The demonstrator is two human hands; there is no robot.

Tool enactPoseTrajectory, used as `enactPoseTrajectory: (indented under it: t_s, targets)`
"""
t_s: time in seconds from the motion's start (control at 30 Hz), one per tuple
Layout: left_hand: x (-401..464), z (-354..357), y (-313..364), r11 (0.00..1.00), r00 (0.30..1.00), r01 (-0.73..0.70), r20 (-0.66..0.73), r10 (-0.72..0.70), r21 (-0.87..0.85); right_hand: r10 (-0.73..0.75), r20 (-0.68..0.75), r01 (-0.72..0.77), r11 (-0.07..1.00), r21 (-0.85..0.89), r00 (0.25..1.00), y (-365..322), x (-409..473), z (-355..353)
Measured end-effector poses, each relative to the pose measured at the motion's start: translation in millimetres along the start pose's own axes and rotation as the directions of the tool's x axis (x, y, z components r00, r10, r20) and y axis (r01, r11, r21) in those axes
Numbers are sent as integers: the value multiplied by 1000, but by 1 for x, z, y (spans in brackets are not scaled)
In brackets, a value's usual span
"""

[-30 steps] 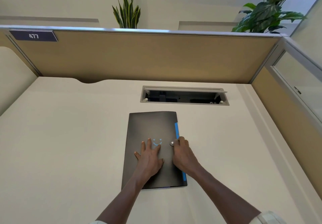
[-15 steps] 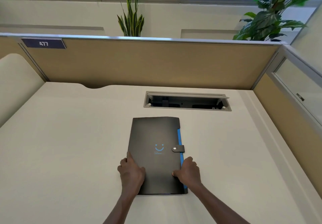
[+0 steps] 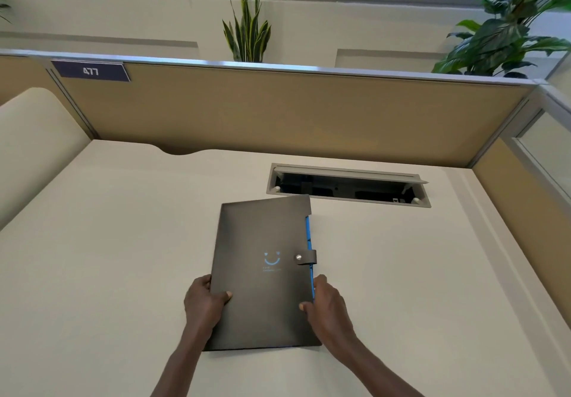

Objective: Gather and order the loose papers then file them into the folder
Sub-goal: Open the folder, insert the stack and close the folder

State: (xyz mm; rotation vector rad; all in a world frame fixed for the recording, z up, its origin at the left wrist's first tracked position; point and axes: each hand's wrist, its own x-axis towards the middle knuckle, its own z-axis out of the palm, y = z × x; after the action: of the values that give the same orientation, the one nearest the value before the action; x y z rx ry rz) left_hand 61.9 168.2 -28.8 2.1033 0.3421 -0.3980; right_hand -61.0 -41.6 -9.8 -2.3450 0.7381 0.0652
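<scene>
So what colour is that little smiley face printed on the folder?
Light blue, on the folder's dark grey cover; the smiley face shows in the head view.

One head-worn wide-angle camera is giving the only view, so no second view is sharing any part of the scene. It is looking forward and down from above the near edge of the desk [image 3: 108,242], facing the far edge and the partition [image 3: 278,112] behind it. It is sitting close over both forearms, while windows and plants are filling the top, straight lines bowing outward.
</scene>
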Motion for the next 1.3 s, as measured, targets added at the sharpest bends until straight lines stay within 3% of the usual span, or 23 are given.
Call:
enactPoseTrajectory:
  t_s: [0.17,0.37,0.53,0.7,1.03,1.3]
  targets:
    - [42,-36,10,999,995,-25,-99,21,-35,-29,27,26,994,105,999,-40,29,9]
    - [107,-72,36,999,990,-44,-137,39,-33,-137,11,134,979,151,991,-93,83,17]
    - [154,-86,67,999,994,-37,-108,34,-26,-127,31,120,981,154,991,-120,128,28]
    - [197,-84,82,999,999,-32,-32,32,17,-66,64,58,991,118,996,-128,162,45]
    - [229,-59,84,978,992,-111,-41,120,175,-16,73,7,993,118,997,-122,210,75]
    - [242,-50,89,985,987,-128,-84,138,114,-23,74,14,991,129,997,-117,238,80]
